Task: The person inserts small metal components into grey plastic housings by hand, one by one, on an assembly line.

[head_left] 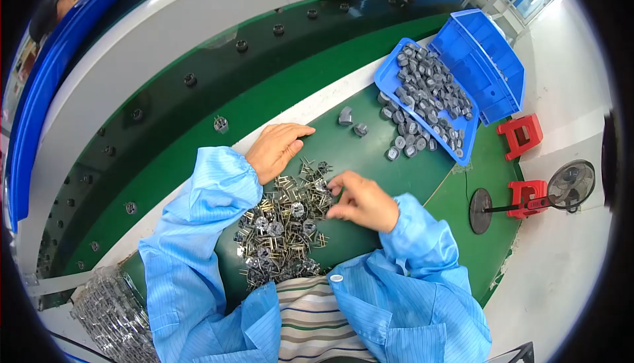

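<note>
A heap of small metal-pronged plug inserts (281, 231), dark and clear-bodied, lies on the green table in front of me. My left hand (276, 151) is at the far edge of the heap, beside the white rail, with its fingers stretched out to the right and nothing seen in them. At the heap's right side is my right hand (364, 201). Its thumb and index finger are apart, and the fingertips reach the outermost inserts. I see no piece held between them. Both forearms are in blue sleeves.
A blue tray (470, 140) of grey round caps tilts at the far right, caps spilling before it; a blue bin (485, 66) adjoins it. Two loose caps (346, 116) lie nearer. Beyond the white rail (330, 92), a green belt (191, 122) carries spaced inserts. Stacked clear trays (112, 313) stand lower left.
</note>
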